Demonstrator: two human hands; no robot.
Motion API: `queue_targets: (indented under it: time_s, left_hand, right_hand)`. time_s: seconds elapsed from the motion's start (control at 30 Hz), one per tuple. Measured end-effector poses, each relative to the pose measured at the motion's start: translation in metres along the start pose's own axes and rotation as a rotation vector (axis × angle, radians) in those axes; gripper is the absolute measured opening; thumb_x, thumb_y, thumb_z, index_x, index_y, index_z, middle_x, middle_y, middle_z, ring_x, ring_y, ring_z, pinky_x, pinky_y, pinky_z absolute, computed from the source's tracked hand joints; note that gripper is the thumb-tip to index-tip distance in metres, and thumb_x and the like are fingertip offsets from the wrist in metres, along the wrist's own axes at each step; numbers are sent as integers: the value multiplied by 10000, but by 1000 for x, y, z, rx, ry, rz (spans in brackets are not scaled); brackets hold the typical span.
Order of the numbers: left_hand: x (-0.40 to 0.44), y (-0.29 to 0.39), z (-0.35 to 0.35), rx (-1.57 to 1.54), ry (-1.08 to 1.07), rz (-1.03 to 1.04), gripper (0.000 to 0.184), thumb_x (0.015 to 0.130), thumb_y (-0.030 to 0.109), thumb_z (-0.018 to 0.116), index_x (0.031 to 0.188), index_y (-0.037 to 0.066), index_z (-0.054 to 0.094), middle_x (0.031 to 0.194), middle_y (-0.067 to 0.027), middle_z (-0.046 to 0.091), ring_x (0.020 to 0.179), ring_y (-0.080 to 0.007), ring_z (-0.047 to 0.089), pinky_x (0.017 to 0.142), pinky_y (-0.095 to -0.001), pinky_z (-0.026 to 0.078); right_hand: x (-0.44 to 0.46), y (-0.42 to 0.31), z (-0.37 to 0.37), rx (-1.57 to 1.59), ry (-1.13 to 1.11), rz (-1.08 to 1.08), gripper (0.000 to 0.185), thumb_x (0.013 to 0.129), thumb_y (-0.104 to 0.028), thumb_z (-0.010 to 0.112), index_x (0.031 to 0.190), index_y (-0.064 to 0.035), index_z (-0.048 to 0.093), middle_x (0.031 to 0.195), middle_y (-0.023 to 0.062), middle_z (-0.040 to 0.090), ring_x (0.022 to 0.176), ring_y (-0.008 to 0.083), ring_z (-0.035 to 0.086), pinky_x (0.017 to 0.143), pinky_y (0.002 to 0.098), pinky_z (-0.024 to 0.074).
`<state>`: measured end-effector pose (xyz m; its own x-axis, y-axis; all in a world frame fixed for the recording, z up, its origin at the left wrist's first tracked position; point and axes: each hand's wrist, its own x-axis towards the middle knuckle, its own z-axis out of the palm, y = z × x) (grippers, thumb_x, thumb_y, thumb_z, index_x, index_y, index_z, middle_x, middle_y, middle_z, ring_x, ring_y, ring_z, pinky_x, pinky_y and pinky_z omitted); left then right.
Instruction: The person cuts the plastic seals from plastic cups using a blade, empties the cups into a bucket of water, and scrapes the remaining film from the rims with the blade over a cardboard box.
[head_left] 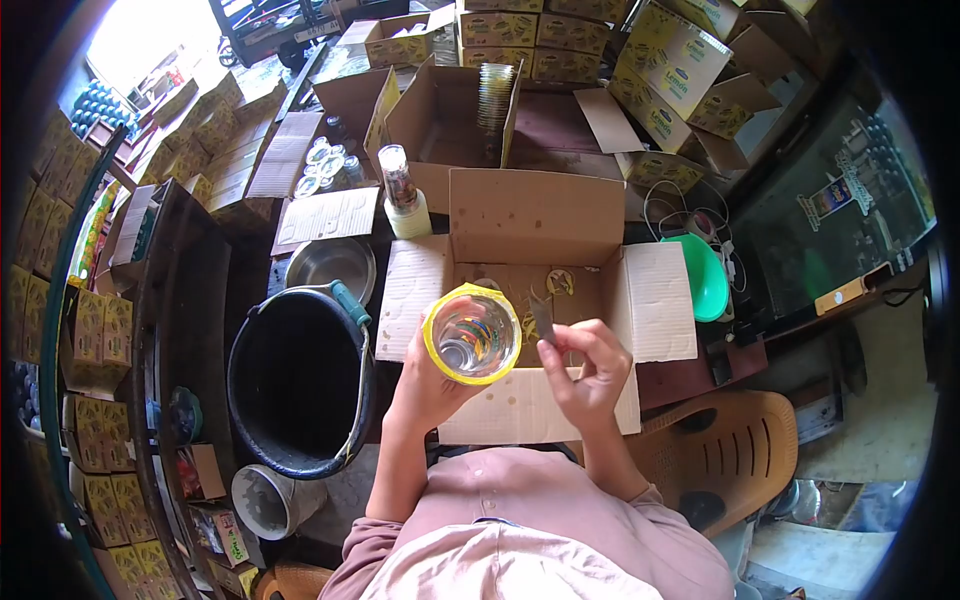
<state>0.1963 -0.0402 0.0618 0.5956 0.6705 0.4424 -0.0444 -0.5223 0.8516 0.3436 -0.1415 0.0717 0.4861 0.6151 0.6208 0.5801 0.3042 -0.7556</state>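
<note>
My left hand (432, 392) is closed around a clear cup (470, 335), its round opening with a yellow rim facing up toward me. Coloured markings show through the cup's wall. Between the thumb and fingers of my right hand (592, 372) is a thin, dark grey blade (543, 322), pointing up beside the cup and apart from it. Both hands are over the near side of an open cardboard box (540, 215), its flaps folded outward. Yellow ring-shaped scraps (560, 283) lie inside the box.
A black bucket (300, 385) stands left of the box, with a metal bowl (330, 268) behind it. A green bowl (700, 275) is at right. Beyond the box are a stack of cups (495, 98) and several cartons (665, 75). An orange plastic chair (725, 450) stands nearby.
</note>
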Motion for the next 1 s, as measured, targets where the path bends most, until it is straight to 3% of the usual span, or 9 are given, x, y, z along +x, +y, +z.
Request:
queue_targets:
  time_s: [0.23, 0.4, 1.0]
  left_hand:
    - [0, 2, 2, -35, 2, 1, 689, 616, 107, 793, 1184, 33, 412, 1076, -118, 501, 973, -233, 545, 835, -328, 457]
    - [0, 9, -2, 107, -41, 47, 693, 618, 109, 789, 1188, 24, 403, 1085, -130, 499, 975, -259, 549, 847, -340, 451]
    - [-5, 11, -2, -20, -136, -48, 677, 629, 123, 790, 1178, 20, 407, 1039, -131, 524, 963, -245, 553, 830, -333, 455]
  right_hand:
    - [-2, -10, 11, -87, 44, -133, 210, 657, 89, 673, 841, -10, 652, 686, 60, 580, 564, 116, 565, 494, 210, 441]
    - [-1, -11, 14, -203, 84, -199, 198, 650, 66, 692, 820, -32, 661, 672, 54, 574, 543, 129, 565, 473, 226, 445]
    - [6, -7, 17, -303, 49, -257, 288, 611, 82, 693, 866, -50, 674, 680, 44, 581, 552, 141, 566, 484, 246, 455]
